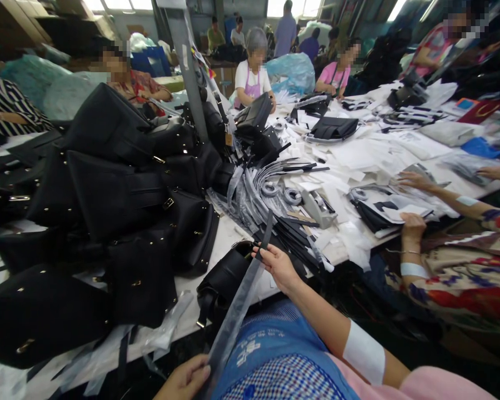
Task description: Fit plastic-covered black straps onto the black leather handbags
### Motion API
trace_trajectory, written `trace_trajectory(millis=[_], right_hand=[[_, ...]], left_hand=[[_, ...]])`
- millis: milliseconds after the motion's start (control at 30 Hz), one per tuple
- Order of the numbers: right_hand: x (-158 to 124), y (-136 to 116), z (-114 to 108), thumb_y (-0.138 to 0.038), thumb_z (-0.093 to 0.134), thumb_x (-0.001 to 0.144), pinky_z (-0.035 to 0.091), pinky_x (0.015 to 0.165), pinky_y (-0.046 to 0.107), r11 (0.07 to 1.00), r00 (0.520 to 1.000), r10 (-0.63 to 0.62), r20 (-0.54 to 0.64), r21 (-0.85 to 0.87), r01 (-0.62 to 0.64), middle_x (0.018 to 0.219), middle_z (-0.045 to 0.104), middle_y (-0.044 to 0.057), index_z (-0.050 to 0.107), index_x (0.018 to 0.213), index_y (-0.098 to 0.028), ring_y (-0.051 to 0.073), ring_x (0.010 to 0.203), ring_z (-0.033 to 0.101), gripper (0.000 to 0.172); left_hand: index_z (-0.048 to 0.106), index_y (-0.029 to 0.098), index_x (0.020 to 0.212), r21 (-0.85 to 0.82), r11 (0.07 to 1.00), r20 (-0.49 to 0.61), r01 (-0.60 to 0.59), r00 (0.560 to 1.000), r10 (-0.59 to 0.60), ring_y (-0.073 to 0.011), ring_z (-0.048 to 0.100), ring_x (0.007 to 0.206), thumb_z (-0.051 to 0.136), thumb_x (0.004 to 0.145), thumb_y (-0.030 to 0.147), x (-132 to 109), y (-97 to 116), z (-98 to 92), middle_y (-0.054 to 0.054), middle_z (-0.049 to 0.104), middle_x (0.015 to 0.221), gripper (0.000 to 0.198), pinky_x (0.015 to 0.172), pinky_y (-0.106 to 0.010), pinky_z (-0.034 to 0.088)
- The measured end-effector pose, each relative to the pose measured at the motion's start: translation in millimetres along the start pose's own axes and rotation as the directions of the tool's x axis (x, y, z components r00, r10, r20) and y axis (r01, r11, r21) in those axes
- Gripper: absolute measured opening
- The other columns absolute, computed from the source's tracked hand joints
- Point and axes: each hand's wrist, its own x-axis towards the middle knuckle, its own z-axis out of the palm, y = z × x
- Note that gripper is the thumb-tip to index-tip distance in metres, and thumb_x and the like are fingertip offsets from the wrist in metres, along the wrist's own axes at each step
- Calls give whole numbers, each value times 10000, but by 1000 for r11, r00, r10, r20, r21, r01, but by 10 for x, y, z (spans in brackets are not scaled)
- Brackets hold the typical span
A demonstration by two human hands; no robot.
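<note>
A long black strap (pixel 236 297), partly covered by a clear plastic sleeve, stretches slantwise in front of my body. Near its bare upper end, my right hand (pixel 277 264) pinches it between thumb and fingers. My left hand (pixel 187 379) grips the lower, sleeved part at the bottom edge of the view, and the strap's far end there is cut off. Just beyond the strap a small black bag (pixel 223 278) lies on the table edge, its top open and a short buckled tab hanging down.
Black bags with gold fittings (pixel 108 189) are heaped on the left. Plastic-wrapped straps (pixel 250 194), a grey tape dispenser (pixel 320 208) and a metal post (pixel 189 72) stand ahead. At right, a co-worker's hands (pixel 414 225) rest on a black bag. Other people sit across the table.
</note>
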Motion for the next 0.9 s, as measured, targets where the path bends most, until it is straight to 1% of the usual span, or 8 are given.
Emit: trace_trajectory(millis=[67, 133, 200, 333, 500, 700, 800, 900], right_hand=[[-115, 46, 113, -346, 821, 683, 541, 848, 365, 1000, 1000, -4, 14, -20, 4, 1028, 738, 93, 661, 1031, -181, 229, 926, 705, 416], [-230, 102, 215, -368, 830, 670, 536, 864, 380, 999, 999, 1, 36, -34, 0, 1009, 742, 96, 669, 1030, -176, 237, 929, 702, 439], [-332, 145, 290, -382, 831, 669, 523, 890, 382, 998, 998, 3, 65, -60, 1, 986, 746, 96, 680, 1030, -170, 238, 936, 699, 445], [-417, 111, 335, -366, 831, 678, 502, 914, 349, 998, 993, 21, 115, -64, -14, 1000, 748, 81, 681, 1060, -190, 224, 991, 680, 447], [-270, -109, 195, -330, 809, 708, 495, 928, 324, 994, 994, 51, 97, 88, -59, 1062, 735, 59, 667, 1061, -212, 197, 1024, 672, 398], [-78, -289, -14, -355, 739, 781, 502, 922, 354, 995, 999, 14, -32, 104, -10, 1007, 746, 62, 677, 1008, -210, 211, 992, 687, 276], [-76, -315, -12, -402, 715, 800, 498, 923, 358, 998, 1000, 18, -13, 67, -18, 995, 749, 70, 690, 1003, -207, 218, 1000, 685, 283], [-105, -294, 54, -404, 719, 795, 493, 930, 350, 996, 997, 69, 24, 62, -70, 991, 752, 70, 699, 1014, -206, 216, 994, 687, 296]], left_hand=[[676, 207, 1025, 1, 999, -13, -37, 999, 37, -242, 617, 952, 563, 751, 704, 67, 194, 80, -42, 682, 969, 579, 930, -356, 450], [653, 201, 1051, 15, 997, -31, -74, 997, 74, -223, 621, 921, 546, 791, 669, 179, 363, 150, -38, 685, 959, 546, 888, -335, 465], [627, 193, 1027, 9, 997, -57, -82, 995, 82, -188, 625, 797, 523, 820, 650, 314, 487, 201, -25, 683, 869, 512, 762, -297, 485], [570, 168, 871, -1, 995, -123, -99, 988, 98, -119, 577, 578, 522, 831, 633, 497, 591, 236, 1, 645, 698, 469, 568, -229, 427], [551, 165, 821, -22, 999, -89, -33, 996, 31, -88, 539, 491, 559, 804, 633, 390, 539, 182, 3, 646, 668, 468, 485, -203, 371], [553, 158, 797, -55, 998, -80, 16, 997, -21, -78, 544, 504, 579, 800, 624, 176, 472, 103, -3, 662, 685, 466, 515, -197, 372], [563, 158, 825, -70, 997, -76, 17, 997, -22, -96, 581, 556, 580, 800, 626, 132, 535, 105, -12, 675, 716, 469, 560, -211, 415], [565, 166, 868, -78, 997, -49, 22, 998, -26, -119, 616, 617, 570, 810, 623, 154, 692, 154, -24, 691, 769, 461, 592, -224, 448]])
